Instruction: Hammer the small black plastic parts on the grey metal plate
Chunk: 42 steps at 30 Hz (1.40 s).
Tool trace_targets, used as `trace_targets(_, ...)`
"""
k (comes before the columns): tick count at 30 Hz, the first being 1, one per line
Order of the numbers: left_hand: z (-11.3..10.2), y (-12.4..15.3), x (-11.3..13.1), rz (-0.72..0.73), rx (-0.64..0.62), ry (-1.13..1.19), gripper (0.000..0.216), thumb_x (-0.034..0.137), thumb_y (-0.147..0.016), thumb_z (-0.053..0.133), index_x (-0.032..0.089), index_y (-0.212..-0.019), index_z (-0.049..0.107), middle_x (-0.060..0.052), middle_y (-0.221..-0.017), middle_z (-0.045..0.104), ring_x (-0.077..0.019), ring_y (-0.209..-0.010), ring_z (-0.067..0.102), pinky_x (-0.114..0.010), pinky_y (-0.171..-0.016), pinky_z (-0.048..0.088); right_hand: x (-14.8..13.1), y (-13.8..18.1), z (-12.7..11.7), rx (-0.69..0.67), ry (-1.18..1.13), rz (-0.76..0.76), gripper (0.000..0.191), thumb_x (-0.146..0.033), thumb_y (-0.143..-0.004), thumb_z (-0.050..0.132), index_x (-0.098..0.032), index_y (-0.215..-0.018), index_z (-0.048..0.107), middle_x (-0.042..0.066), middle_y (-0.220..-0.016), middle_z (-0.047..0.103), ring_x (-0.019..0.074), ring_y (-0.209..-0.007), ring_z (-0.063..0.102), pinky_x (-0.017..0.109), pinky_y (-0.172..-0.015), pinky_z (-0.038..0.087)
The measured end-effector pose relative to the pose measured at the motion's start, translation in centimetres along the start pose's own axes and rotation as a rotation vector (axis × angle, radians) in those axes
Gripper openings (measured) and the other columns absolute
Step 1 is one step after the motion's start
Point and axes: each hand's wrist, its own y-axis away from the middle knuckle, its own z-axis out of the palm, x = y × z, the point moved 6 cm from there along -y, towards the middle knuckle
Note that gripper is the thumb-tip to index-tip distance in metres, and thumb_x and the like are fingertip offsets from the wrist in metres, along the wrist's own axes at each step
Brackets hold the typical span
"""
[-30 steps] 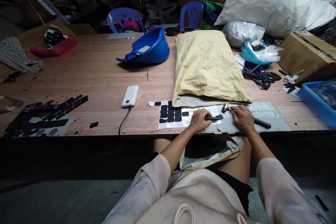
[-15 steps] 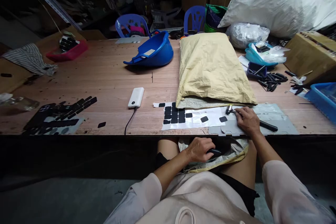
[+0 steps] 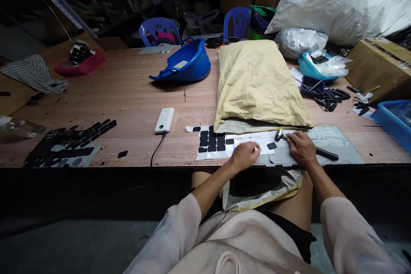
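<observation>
Over the white sheet (image 3: 236, 149) at the table's front edge, my left hand (image 3: 245, 156) is closed, its fingers curled together; what they hold, if anything, is hidden. Black rounded pads (image 3: 212, 141) stick to the sheet's left part, and a single black pad (image 3: 272, 146) lies near its right end. My right hand (image 3: 302, 147) is wrapped round a small hammer (image 3: 327, 153) with a silver head and black handle. It rests on a grey flat board (image 3: 345, 145). An open-mouthed sack (image 3: 266, 201) sits on my lap below the table edge.
A full yellowish sack (image 3: 260, 81) stands behind the sheet. To its left are a blue scoop (image 3: 183, 64) and a white power bank (image 3: 165, 120) with a cable. Black parts (image 3: 332, 97), a blue tray (image 3: 394, 115) and a carton (image 3: 379, 66) occupy the right side.
My left hand has risen from the lap sack, where it held a black piece, to the white sheet. It now covers where a loose pad lay. My right hand stays on the hammer.
</observation>
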Motion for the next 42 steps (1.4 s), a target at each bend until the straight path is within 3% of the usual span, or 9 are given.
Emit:
trace_targets(2, -2.0, -3.9, -1.0, -0.111, 0.084, -0.140, 0.028, 0.024, -0.101, 0.048, 0.018, -0.105, 0.075, -0.010, -0.109, 0.076, -0.0226, -0.098, 0.071, -0.031, -0.083, 0.053, 0.0, 0.0, 0.0, -0.009, -0.018, -0.007, 0.024, -0.030, -0.097, 0.055, -0.022, -0.104, 0.077, 0.008, -0.092, 0.067, 0.0223, -0.088, 0.056, 0.035, -0.079, 0.044)
trace_targets(4, -2.9, -7.2, -2.0, -0.197, 0.061, -0.250, 0.027, 0.023, -0.101, 0.048, 0.019, -0.108, 0.074, -0.011, -0.112, 0.075, -0.0243, -0.100, 0.070, -0.033, -0.083, 0.053, 0.0, 0.0, 0.0, -0.010, -0.026, -0.004, 0.024, -0.030, -0.097, 0.055, -0.022, -0.104, 0.077, 0.008, -0.092, 0.068, 0.0223, -0.088, 0.056, 0.035, -0.079, 0.045)
trace_targets(7, -3.7, -10.5, -2.5, -0.214, 0.060, -0.322, 0.030, 0.019, -0.101, 0.047, 0.023, -0.119, 0.070, -0.009, -0.112, 0.075, -0.0251, -0.102, 0.071, -0.034, -0.086, 0.053, 0.0, 0.0, -0.1, -0.011, -0.030, 0.007, 0.024, -0.032, -0.098, 0.055, -0.023, -0.104, 0.077, 0.007, -0.091, 0.067, 0.0221, -0.087, 0.056, 0.035, -0.080, 0.045)
trace_targets(12, -4.5, -13.9, -0.7, -0.130, 0.163, -0.326, 0.035, 0.016, -0.099, 0.049, 0.017, -0.131, 0.064, -0.014, -0.126, 0.068, -0.0262, -0.119, 0.064, -0.034, -0.100, 0.051, 0.0, 0.2, -0.1, -0.016, -0.060, 0.029, 0.025, -0.031, -0.097, 0.056, -0.023, -0.107, 0.077, 0.008, -0.093, 0.067, 0.0226, -0.090, 0.057, 0.036, -0.082, 0.046)
trace_targets(19, -2.1, -16.3, 1.0, -0.057, 0.158, -0.432, 0.037, 0.045, -0.097, 0.064, 0.019, -0.121, 0.073, -0.015, -0.133, 0.060, -0.0330, -0.126, 0.053, -0.043, -0.104, 0.047, 0.1, 0.3, 0.1, -0.014, -0.055, 0.059, 0.024, -0.031, -0.097, 0.056, -0.025, -0.106, 0.078, 0.007, -0.093, 0.068, 0.0228, -0.090, 0.058, 0.036, -0.082, 0.047)
trace_targets(27, -1.2, -14.4, -0.2, 0.000, 0.110, -0.485, 0.023, 0.029, -0.094, 0.066, 0.018, -0.112, 0.076, -0.016, -0.131, 0.062, -0.0331, -0.127, 0.051, -0.043, -0.104, 0.042, 0.1, 0.2, 0.1, -0.037, -0.053, 0.070, 0.024, -0.032, -0.097, 0.056, -0.024, -0.104, 0.078, 0.007, -0.093, 0.068, 0.0225, -0.089, 0.057, 0.035, -0.081, 0.045)
trace_targets(34, -2.3, -8.5, -0.7, 0.107, 0.095, -0.364, 0.022, 0.028, -0.098, 0.062, 0.020, -0.116, 0.073, -0.012, -0.113, 0.070, -0.0302, -0.114, 0.056, -0.044, -0.098, 0.043, 0.2, 0.2, 0.3, -0.033, -0.051, 0.081, 0.026, -0.033, -0.097, 0.055, -0.024, -0.103, 0.078, 0.008, -0.092, 0.067, 0.0234, -0.091, 0.056, 0.037, -0.083, 0.046)
trace_targets(38, 0.0, -4.9, 0.9, 0.214, 0.040, -0.252, 0.019, 0.030, -0.097, 0.065, 0.024, -0.112, 0.074, -0.008, -0.107, 0.071, -0.0275, -0.109, 0.057, -0.042, -0.098, 0.044, 0.4, 0.2, 0.4, -0.030, -0.056, 0.088, 0.026, -0.033, -0.096, 0.055, -0.025, -0.103, 0.078, 0.008, -0.092, 0.067, 0.0239, -0.090, 0.056, 0.037, -0.082, 0.047)
trace_targets(42, 2.5, -3.2, 1.1, 0.185, 0.023, -0.194, 0.020, 0.029, -0.096, 0.066, 0.023, -0.113, 0.075, -0.008, -0.106, 0.069, -0.0264, -0.107, 0.058, -0.040, -0.096, 0.046, 0.4, 0.2, 0.3, -0.031, -0.061, 0.088, 0.027, -0.033, -0.096, 0.055, -0.025, -0.104, 0.079, 0.009, -0.092, 0.067, 0.0238, -0.090, 0.055, 0.037, -0.081, 0.046)
